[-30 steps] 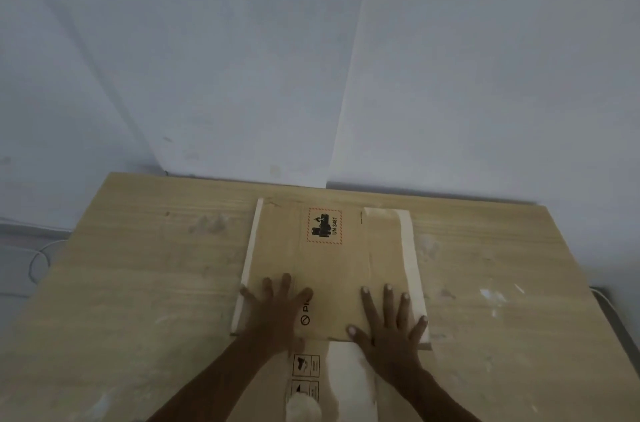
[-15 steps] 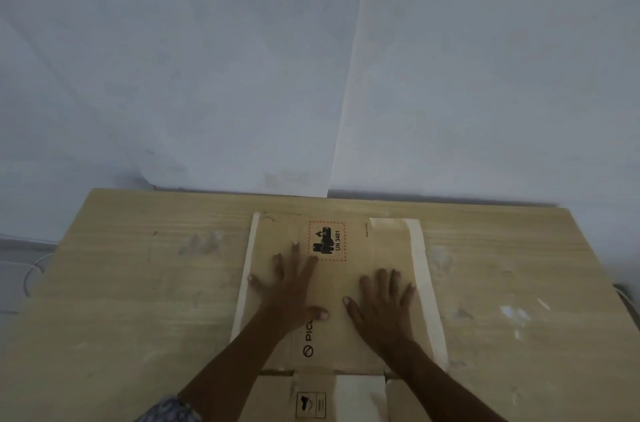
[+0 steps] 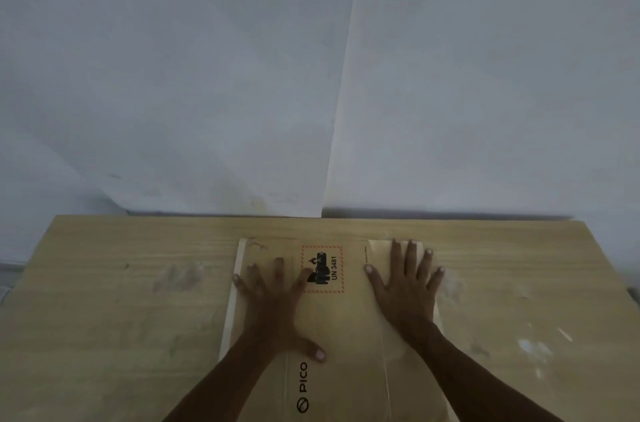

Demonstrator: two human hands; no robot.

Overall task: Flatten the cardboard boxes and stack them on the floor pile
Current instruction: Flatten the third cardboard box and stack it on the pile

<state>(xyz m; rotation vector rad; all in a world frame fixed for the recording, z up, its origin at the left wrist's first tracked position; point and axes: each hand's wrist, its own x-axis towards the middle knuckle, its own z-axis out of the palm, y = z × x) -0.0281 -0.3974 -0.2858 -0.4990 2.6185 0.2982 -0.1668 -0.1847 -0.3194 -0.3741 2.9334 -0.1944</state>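
One flattened cardboard box, one wooden table, two hands: left hand, right hand.

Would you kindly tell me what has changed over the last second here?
Both hands slid forward across the flattened cardboard box, away from the person. The left hand now reaches the UN 3481 label, and the right hand reaches the box's far edge. Nothing was gripped or released. Both hands stay flat and pressing, and the box stays on the table.
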